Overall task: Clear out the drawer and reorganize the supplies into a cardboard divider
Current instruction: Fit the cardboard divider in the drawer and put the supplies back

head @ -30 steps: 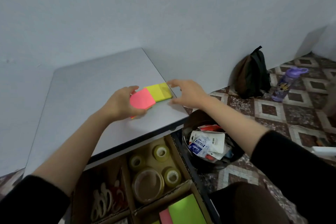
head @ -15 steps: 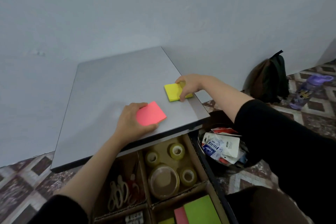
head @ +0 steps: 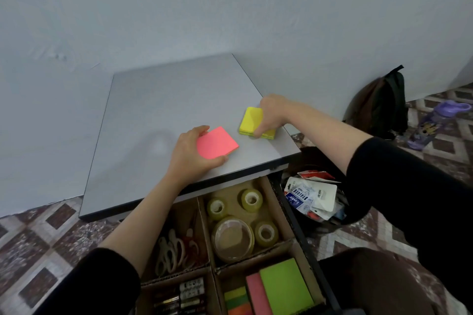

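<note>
The step in hand looks like the last of the sorting: two pads of sticky notes lie on the desk top [head: 166, 100], near its front right corner, both being picked up. The left hand [head: 189, 153] clamps the pink pad [head: 217, 143], fingers on the far edge and thumb on the near one. The right hand [head: 272, 115] has its fingers curled down on the yellow pad [head: 252, 120], close to the right edge.

Next, I judge, both go down into the cardboard divider [head: 205, 235] in the open drawer [head: 297, 227], into the front right compartment where other note pads [head: 284, 286] lie (space there looks tight). Tape rolls [head: 252, 199], scissors [head: 174, 250] and batteries [head: 189, 291] fill the other sections. The desk's front edge overhangs the drawer's back, so the hands must draw back first. A heap of wrappers [head: 313, 194], a backpack [head: 381, 105] and a bottle [head: 435, 123] lie to the right.
</note>
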{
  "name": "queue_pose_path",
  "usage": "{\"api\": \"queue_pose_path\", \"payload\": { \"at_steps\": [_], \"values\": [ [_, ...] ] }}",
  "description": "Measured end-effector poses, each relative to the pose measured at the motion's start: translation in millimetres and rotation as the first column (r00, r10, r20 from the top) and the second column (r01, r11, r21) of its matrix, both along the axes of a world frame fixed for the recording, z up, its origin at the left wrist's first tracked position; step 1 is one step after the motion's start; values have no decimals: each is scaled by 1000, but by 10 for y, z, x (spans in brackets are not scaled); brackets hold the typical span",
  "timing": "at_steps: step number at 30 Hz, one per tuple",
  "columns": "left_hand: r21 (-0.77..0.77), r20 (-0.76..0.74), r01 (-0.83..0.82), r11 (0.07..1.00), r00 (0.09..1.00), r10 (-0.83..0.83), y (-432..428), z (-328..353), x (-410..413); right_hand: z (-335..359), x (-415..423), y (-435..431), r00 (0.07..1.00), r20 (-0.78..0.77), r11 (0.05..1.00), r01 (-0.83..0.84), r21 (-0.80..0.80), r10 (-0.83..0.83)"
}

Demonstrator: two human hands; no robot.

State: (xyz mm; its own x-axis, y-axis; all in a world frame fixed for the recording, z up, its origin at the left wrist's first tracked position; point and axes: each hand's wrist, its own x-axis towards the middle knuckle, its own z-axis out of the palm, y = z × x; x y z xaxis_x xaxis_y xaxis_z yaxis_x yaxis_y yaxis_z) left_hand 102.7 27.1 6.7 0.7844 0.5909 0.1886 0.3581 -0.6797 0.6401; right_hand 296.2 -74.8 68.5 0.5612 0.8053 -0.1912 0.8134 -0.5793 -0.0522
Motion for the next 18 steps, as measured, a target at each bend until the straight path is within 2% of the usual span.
{"api": "queue_pose_path", "payload": {
  "at_steps": [8,10,14,18],
  "values": [
    [-15,-15,-69,997,997,69,-75,6,-71,110,-368,-421,995,-99,999,24,-44,-28],
    [-27,-8,-73,997,997,73,-145,14,-135,114,-513,-494,998,-66,998,6,-67,-11],
    [-54,-23,-63,997,998,61,-232,34,-320,-2,-715,-643,990,132,997,-36,-74,46],
    [-23,17,-37,999,999,37,-448,88,-613,-58,-857,-893,995,92,996,-34,81,27]
  ]
}}
